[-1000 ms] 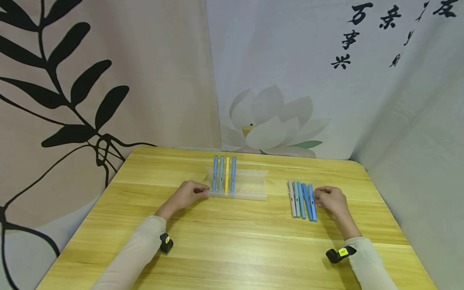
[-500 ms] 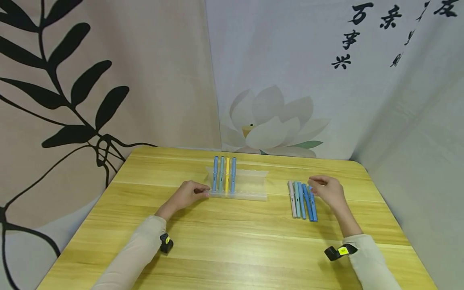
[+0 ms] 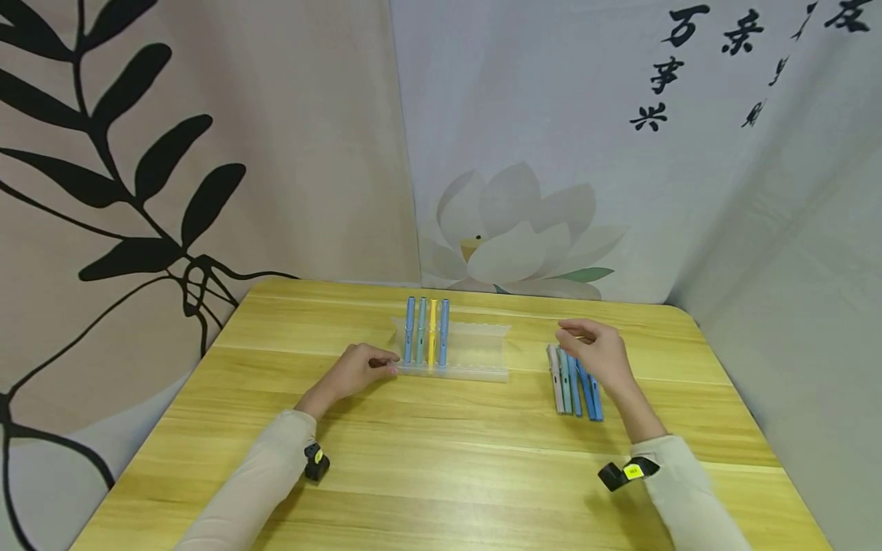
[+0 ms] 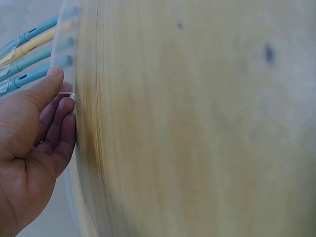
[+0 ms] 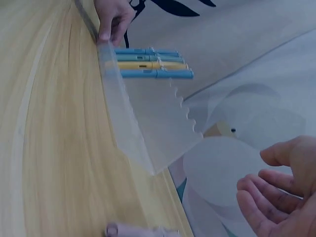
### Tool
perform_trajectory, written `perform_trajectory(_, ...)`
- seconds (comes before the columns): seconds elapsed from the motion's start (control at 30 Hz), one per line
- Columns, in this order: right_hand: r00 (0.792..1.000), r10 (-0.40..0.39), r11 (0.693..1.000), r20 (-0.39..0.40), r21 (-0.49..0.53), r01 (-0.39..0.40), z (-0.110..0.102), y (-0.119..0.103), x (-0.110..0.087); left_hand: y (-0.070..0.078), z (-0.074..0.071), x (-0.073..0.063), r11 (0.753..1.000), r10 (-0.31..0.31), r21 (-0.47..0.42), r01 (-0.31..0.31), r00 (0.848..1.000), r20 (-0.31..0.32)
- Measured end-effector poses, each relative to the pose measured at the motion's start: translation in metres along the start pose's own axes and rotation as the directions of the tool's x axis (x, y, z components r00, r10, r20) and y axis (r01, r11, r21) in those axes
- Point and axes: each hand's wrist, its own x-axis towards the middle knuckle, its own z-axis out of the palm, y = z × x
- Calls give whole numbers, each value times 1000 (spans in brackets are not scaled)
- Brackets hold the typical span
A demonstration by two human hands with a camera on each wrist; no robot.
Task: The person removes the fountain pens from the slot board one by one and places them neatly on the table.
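A clear plastic pen rack [image 3: 478, 350] with a notched back edge stands on the table. In its left part several pens lean side by side: blue ones, a green one and a yellow pen [image 3: 432, 333]. My left hand [image 3: 353, 373] pinches the rack's left end, thumb on top, as the left wrist view shows. My right hand [image 3: 598, 353] hovers over the upper ends of a row of loose pens, holding nothing, fingers loosely bent. That row has a pinkish pen [image 3: 555, 386] at left, then greenish and blue pens [image 3: 596, 402], partly hidden by the hand.
The wooden table [image 3: 441, 459] reaches back to a curtain [image 3: 524, 99] printed with a lotus, leaves and black writing. In the right wrist view, the rack's bare right part [image 5: 163, 128] faces my right hand, and the pinkish pen [image 5: 140, 231] shows at the bottom edge.
My right hand has left the right side of the loose pens and moved left and slightly away, over their upper ends. The left hand, rack and pens stay put.
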Motion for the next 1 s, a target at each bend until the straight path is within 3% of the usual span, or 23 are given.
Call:
perform_trajectory(0.33,994,-104,994,40,48,102,29,-23,9,0,0,0,1000,3,-2,-3,1000,-4)
perform_trajectory(0.6,992,-98,991,83,94,91,55,-32,18,0,0,0,1000,5,3,-5,1000,-6)
perform_trajectory(1.0,993,-84,981,85,180,68,94,-46,27,-1,0,0,1000,7,-5,-7,1000,-7)
